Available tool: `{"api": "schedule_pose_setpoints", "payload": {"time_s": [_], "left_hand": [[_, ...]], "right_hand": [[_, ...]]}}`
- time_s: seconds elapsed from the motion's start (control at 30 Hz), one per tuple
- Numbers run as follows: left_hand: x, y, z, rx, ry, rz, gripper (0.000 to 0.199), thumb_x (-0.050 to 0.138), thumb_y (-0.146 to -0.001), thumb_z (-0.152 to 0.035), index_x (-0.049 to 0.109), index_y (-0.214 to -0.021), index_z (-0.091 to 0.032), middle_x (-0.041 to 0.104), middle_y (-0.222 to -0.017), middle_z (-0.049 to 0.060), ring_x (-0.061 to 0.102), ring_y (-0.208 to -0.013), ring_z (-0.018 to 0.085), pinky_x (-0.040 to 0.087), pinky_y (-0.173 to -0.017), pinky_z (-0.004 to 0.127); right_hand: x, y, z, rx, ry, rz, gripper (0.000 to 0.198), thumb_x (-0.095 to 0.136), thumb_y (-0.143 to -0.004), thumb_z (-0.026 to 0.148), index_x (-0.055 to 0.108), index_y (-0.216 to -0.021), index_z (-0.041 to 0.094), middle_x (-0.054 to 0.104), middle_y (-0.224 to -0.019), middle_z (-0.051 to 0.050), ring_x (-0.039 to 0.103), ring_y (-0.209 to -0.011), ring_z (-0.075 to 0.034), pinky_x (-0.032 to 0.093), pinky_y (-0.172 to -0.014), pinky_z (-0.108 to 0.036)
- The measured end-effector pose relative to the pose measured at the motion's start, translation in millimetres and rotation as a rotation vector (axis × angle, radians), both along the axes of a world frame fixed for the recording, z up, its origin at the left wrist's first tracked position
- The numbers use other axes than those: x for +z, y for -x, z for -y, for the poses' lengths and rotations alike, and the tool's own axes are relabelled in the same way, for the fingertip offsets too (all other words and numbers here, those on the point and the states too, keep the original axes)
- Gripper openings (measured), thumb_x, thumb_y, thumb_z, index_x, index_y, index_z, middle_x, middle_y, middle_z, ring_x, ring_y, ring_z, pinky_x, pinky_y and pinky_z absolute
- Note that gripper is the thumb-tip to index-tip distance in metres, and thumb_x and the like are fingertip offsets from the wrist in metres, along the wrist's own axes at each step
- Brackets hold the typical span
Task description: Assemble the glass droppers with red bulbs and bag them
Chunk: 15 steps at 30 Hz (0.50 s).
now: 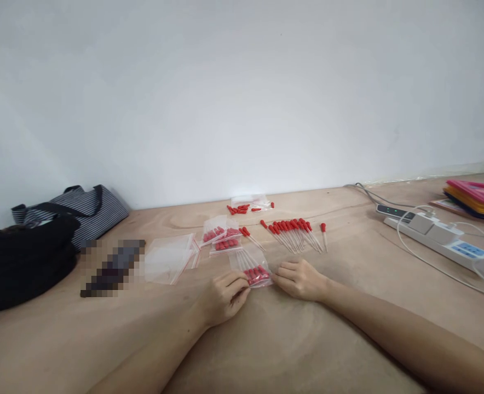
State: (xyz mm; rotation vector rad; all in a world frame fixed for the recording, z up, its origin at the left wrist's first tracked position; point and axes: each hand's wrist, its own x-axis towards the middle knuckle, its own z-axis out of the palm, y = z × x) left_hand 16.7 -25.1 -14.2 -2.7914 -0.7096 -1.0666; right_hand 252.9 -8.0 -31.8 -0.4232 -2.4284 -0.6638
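Observation:
A clear zip bag [248,257] lies on the table in front of me, with several red-bulbed glass droppers [256,272] inside, bulbs toward me. My left hand [224,295] is closed, pinching the bag's near left corner. At the near right corner, my right hand [299,280] is closed on the bag's edge, its fingertips partly hidden. Just beyond are filled zip bags [225,242], overlapping each other. Loose droppers [293,232] lie in a row past my right hand, and one single dropper [323,235] lies to their right.
Flat unfilled zip bags [168,260] are stacked at left, near a blurred dark object [116,268]. A striped bag [98,213] and black cloth [32,262] lie farther left. More droppers [237,209] lie by the wall. A power strip [443,243] with cables and colourful stacked items [476,200] are at right.

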Motion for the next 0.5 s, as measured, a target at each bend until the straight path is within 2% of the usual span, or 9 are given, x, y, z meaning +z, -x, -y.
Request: {"api": "schedule_pose_setpoints", "payload": {"time_s": [0.1, 0.2, 0.33, 0.5], "left_hand": [[-3.0, -8, 0, 0.002, -0.045, -0.005, 0.011, 0.051, -0.081, -0.018, 0.059, -0.088, -0.016, 0.066, -0.082, 0.005, 0.062, -0.078, 0.016, 0.052, -0.07, 0.028], [-7.5, -17, -1, 0.026, -0.097, 0.005, 0.012, 0.05, -0.083, -0.018, 0.06, -0.09, -0.017, 0.066, -0.082, 0.004, 0.062, -0.076, 0.015, 0.051, -0.067, 0.027], [-10.7, -26, -3, 0.034, -0.171, -0.003, 0.016, 0.046, -0.085, -0.014, 0.061, -0.08, -0.015, 0.065, -0.075, 0.003, 0.061, -0.07, 0.015, 0.049, -0.063, 0.027], [-7.0, -28, -5, -0.009, -0.244, -0.056, 0.021, 0.044, -0.084, -0.01, 0.06, -0.072, -0.013, 0.063, -0.068, 0.004, 0.059, -0.066, 0.015, 0.047, -0.059, 0.027]], "right_hand": [[1, 3, 0, 0.006, 0.004, -0.025, 0.023, 0.04, -0.085, 0.011, 0.057, -0.07, 0.014, 0.052, -0.058, 0.0, 0.044, -0.054, -0.01, 0.027, -0.049, -0.026], [1, 6, 2, -0.01, 0.024, -0.086, 0.024, 0.041, -0.084, 0.014, 0.055, -0.064, 0.015, 0.049, -0.055, 0.0, 0.042, -0.052, -0.01, 0.026, -0.048, -0.025], [1, 11, 6, -0.029, 0.043, -0.128, 0.024, 0.042, -0.084, 0.018, 0.056, -0.064, 0.016, 0.05, -0.055, 0.0, 0.043, -0.053, -0.01, 0.024, -0.047, -0.025], [1, 14, 8, -0.031, 0.031, -0.093, 0.022, 0.043, -0.085, 0.015, 0.056, -0.068, 0.015, 0.052, -0.057, 0.0, 0.044, -0.055, -0.01, 0.022, -0.048, -0.026]]}}
